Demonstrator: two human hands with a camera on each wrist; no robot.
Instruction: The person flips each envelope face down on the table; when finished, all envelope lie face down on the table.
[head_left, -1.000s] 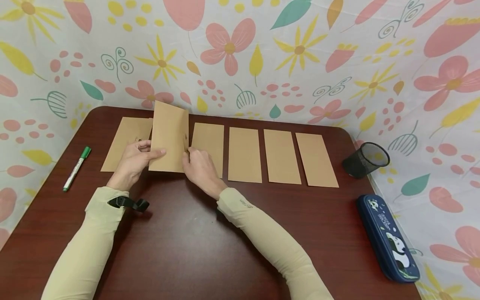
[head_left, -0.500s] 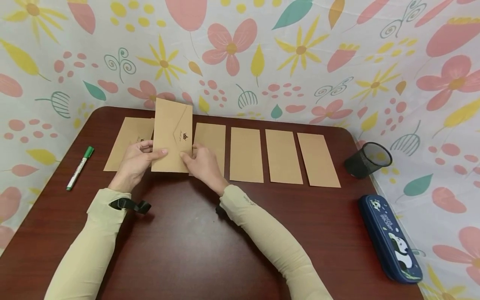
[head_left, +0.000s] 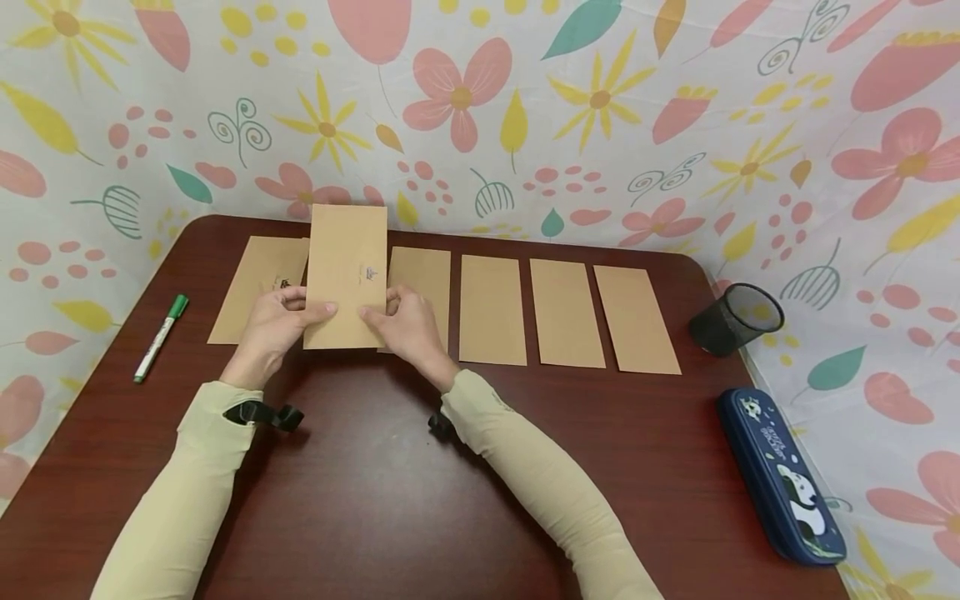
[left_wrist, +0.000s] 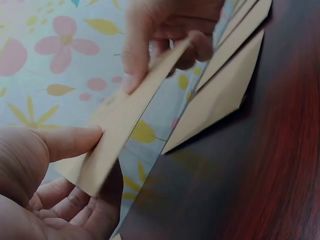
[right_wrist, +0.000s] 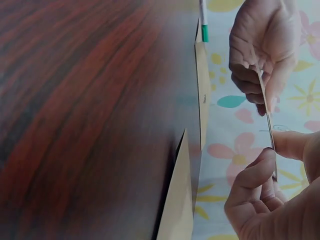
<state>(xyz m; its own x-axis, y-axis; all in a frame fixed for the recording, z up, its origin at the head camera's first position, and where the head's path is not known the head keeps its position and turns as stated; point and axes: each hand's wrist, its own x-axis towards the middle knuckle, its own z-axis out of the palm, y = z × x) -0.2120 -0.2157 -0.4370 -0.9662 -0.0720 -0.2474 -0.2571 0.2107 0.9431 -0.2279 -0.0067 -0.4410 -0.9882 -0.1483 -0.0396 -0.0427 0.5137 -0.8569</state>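
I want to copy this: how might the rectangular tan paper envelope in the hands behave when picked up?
The envelope is probably light: its edge looks thin in the right wrist view. It seems fairly stiff, extending beyond the pinching left hand and right hand without visibly drooping. Such thin paper may crease.

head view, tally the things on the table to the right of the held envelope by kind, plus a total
Brown envelopes: 4 (one partly behind the right hand)
Black mesh cup: 1
Blue panda case: 1
Total, leaving out the held envelope: 6
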